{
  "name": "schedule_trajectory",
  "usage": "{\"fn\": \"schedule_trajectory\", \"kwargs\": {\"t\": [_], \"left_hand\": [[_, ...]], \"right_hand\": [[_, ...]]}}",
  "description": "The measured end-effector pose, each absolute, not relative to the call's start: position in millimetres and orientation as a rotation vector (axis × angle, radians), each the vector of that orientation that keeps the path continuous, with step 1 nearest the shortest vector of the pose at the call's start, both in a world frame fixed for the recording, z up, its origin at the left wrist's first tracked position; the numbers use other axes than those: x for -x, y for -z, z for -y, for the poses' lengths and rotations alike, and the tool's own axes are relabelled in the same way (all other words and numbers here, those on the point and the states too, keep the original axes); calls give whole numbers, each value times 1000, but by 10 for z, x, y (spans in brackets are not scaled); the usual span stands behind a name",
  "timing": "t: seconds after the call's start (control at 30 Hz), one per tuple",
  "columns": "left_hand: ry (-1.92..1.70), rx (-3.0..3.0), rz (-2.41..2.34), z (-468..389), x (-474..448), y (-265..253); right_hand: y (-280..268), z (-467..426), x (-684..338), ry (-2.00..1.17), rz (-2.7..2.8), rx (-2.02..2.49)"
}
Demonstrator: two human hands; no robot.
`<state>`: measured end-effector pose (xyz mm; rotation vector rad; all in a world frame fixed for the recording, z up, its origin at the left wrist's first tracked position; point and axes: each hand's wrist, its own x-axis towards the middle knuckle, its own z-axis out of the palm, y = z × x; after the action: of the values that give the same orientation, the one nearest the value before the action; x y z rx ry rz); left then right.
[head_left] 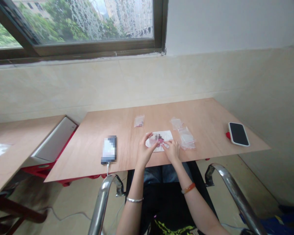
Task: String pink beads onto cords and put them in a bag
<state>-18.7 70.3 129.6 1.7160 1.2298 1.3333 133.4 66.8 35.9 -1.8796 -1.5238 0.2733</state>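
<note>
A white sheet (167, 134) lies near the front edge of the table, with a cluster of small pink and dark beads (161, 139) on it. Over its left part, my left hand (145, 150) curves its thumb and index finger around a small clear bag (153, 139). The thumb tip reaches the edge of the beads. From the right, my right hand (171, 150) rests on the sheet, fingers bent together and tips at the beads. Whatever its fingertips pinch is too small to make out.
Several clear bags (187, 137) lie right of the sheet. A small bag with pinkish contents (139, 121) lies behind it. A phone on a cable (109, 150) is at left, and a white-edged phone (238, 134) at far right. Metal armrests (105, 195) flank me.
</note>
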Motion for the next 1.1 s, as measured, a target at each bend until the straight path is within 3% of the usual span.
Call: {"fn": "schedule_trajectory", "kwargs": {"t": [0.27, 0.5, 0.7, 1.1], "left_hand": [[-1200, -1833, -1181, -660, 257, -1363], [-1192, -1792, -1199, -656, 239, -1348], [-1226, -1734, -1162, -657, 185, -1309], [-1215, -1706, -1175, -675, 214, -1261]], "right_hand": [[-379, -721, -1359, -258, 1351, 1715], [-1025, -703, -1379, -251, 1124, 1351], [-1453, -562, -1289, -427, 1260, 1217], [-897, -766, -1434, -558, 1198, 1407]]}}
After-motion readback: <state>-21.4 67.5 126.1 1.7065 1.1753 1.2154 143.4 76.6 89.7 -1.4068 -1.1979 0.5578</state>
